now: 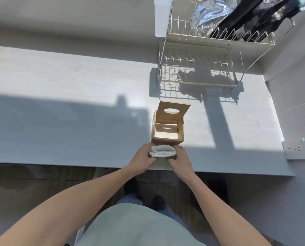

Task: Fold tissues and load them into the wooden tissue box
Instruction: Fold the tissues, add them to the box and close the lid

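Observation:
A folded stack of white tissues (163,151) sits between both hands, just in front of the wooden tissue box (181,129). My left hand (143,156) grips the stack's left end and my right hand (179,157) grips its right end. The box stands on the white table (68,103) with its lid (173,109) tipped up at the back, showing an oval slot. The inside of the box looks bare, lit by sun.
A two-tier white wire dish rack (198,68) stands behind the box at the back right, with foil and dark items on its top shelf. A white wall socket (296,150) sits at the table's right edge. The table's front edge runs just under my wrists.

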